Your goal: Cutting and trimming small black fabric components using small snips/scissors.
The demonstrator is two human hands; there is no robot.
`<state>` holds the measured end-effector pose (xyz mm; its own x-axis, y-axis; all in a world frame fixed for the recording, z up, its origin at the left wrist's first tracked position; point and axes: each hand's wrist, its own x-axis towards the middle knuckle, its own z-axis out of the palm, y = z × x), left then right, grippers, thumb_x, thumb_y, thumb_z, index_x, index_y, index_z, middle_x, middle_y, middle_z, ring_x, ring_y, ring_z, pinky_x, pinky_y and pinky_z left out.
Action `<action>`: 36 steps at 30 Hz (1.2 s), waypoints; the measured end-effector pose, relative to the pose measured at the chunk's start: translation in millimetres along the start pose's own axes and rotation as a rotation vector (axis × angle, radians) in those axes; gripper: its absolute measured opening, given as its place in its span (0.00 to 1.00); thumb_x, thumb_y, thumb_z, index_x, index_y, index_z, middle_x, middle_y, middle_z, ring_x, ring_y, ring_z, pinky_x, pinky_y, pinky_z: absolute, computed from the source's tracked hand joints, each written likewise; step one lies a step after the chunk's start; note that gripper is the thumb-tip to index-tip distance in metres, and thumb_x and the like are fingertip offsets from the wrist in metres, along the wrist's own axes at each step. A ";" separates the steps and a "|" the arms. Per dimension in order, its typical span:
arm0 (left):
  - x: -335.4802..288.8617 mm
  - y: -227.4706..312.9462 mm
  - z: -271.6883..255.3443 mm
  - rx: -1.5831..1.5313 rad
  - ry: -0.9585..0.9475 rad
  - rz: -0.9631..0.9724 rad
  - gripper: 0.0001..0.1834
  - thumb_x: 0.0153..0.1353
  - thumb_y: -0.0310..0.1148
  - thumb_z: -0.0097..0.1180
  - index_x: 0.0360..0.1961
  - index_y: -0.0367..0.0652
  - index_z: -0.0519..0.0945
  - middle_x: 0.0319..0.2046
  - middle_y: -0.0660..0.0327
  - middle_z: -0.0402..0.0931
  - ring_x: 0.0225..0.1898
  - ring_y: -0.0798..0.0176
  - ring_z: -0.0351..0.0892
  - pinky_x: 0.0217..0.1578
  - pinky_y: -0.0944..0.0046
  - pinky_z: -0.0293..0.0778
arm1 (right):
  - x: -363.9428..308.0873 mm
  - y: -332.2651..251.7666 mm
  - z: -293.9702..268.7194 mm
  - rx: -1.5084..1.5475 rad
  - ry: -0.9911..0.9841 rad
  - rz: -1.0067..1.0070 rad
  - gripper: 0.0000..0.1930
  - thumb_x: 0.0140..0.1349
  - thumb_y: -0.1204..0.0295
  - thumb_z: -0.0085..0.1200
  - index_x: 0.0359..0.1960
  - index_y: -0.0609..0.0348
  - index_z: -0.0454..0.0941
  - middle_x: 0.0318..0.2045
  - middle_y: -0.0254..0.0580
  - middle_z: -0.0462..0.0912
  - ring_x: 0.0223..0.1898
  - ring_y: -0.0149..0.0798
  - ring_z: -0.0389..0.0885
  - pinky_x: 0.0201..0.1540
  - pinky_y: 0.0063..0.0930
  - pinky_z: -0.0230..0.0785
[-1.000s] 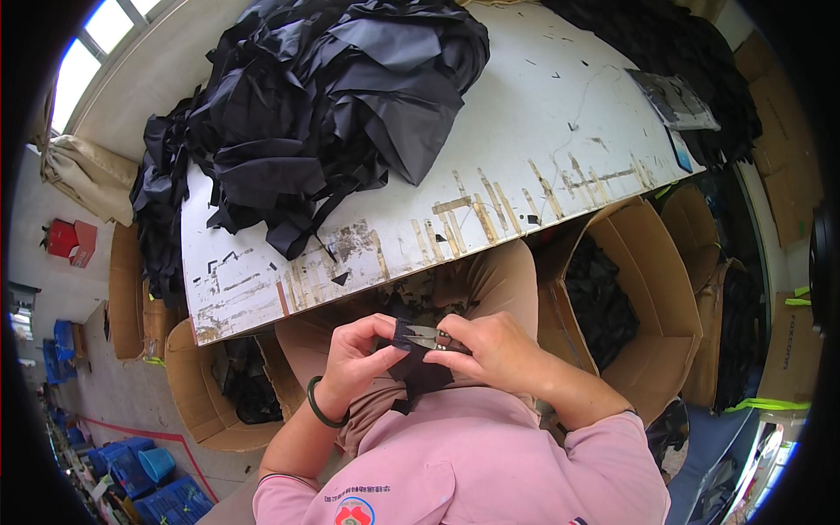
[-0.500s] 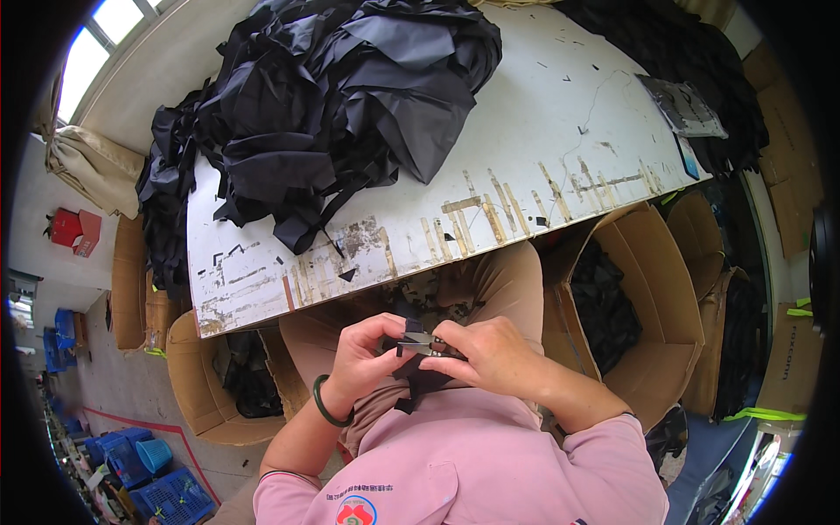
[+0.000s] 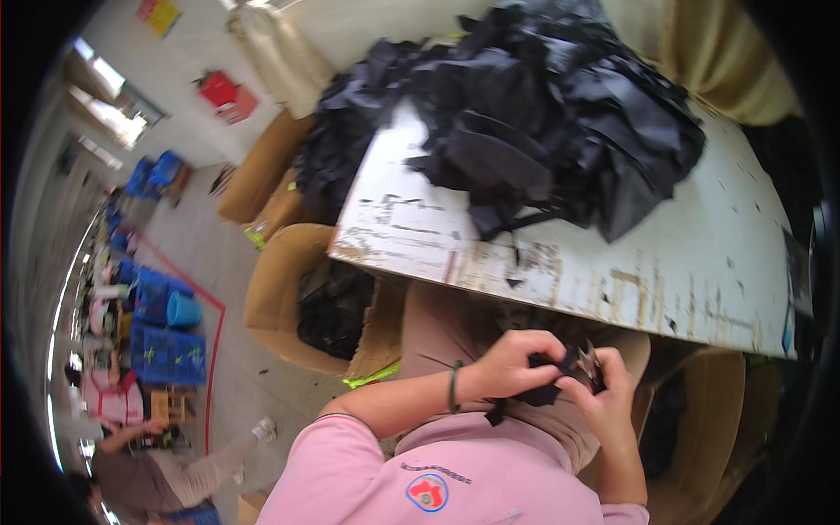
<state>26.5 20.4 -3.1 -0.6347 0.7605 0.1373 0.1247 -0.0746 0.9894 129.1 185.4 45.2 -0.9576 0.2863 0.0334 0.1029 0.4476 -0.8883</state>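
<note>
My left hand point(image 3: 518, 366), below a green bangle on the wrist, is closed on a small piece of black fabric point(image 3: 542, 394). A dark strip of it hangs below the fingers over my lap. Close beside it, my right hand point(image 3: 605, 395) is closed round a small metal cutting tool that looks like thread snips point(image 3: 588, 357). Its silvery blades point up and toward the fabric. The fingers partly cover both things, and the picture is slightly smeared, so I cannot tell whether the blades touch the fabric.
A heap of black fabric point(image 3: 569, 131) lies on the worn white table point(image 3: 560, 271). Cardboard boxes with black pieces stand left point(image 3: 271, 280) and right point(image 3: 713, 411) of my legs. Blue crates point(image 3: 171, 354) stand on the floor at left, near another person point(image 3: 162, 468).
The view has swung to the left, so table and heap sit farther right and another person shows at lower left. Both hands stay together, still holding the fabric and the snips.
</note>
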 end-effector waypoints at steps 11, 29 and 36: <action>-6.3 11.9 5.5 0.194 0.135 0.182 0.06 0.47 0.23 0.58 0.28 0.39 0.76 0.30 0.57 0.77 0.36 0.53 0.76 0.40 0.57 0.70 | 3.0 5.6 11.3 0.096 -0.172 0.023 0.10 0.54 0.79 0.60 0.25 0.57 0.68 0.20 0.22 0.65 0.23 0.18 0.60 0.24 0.15 0.52; -7.9 6.0 3.2 0.574 0.218 0.302 0.08 0.50 0.13 0.55 0.32 0.35 0.76 0.33 0.52 0.78 0.36 0.52 0.78 0.43 0.59 0.73 | 0.7 28.3 19.9 0.193 0.054 -0.196 0.14 0.55 0.66 0.62 0.34 0.60 0.72 0.24 0.47 0.80 0.28 0.53 0.80 0.30 0.40 0.70; 5.2 -5.1 14.0 0.620 0.125 0.030 0.13 0.56 0.30 0.58 0.41 0.36 0.77 0.43 0.53 0.75 0.43 0.54 0.73 0.49 0.53 0.69 | -4.0 37.4 15.9 0.448 0.060 -0.182 0.13 0.49 0.68 0.62 0.28 0.63 0.73 0.22 0.45 0.77 0.26 0.47 0.77 0.30 0.36 0.67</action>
<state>33.2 33.7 -8.1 -0.7034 0.6802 0.2064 0.5388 0.3208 0.7790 132.5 187.5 4.6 -0.9306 0.2914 0.2215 -0.2038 0.0901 -0.9749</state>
